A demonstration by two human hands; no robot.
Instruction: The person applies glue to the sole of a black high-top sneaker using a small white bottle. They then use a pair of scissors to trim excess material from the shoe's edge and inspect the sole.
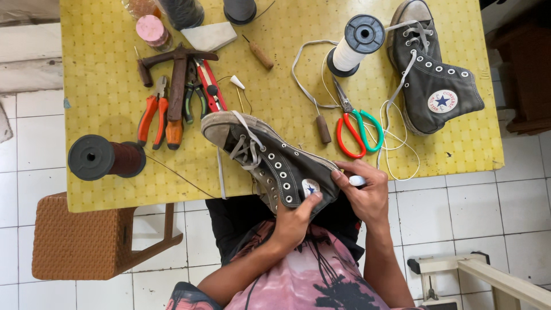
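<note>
White floor tiles surround a yellow table (103, 115) strewn with tools. The person holds a dark high-top shoe (275, 163) at the table's near edge, toe pointing away. The left hand (294, 223) is clamped under the ankle part, thumb pressed by the round patch. The right hand (364, 192) grips the heel collar, fingers closed on a small white object (357, 181) too hidden to identify. Nearby lie red-and-green scissors (356, 129), a white thread spool (353, 45), pliers (154, 112), a brown spool (106, 158) and the second shoe (433, 74). The shoe seems to be steadied for work at the heel; that calls for a firm brace.
</note>
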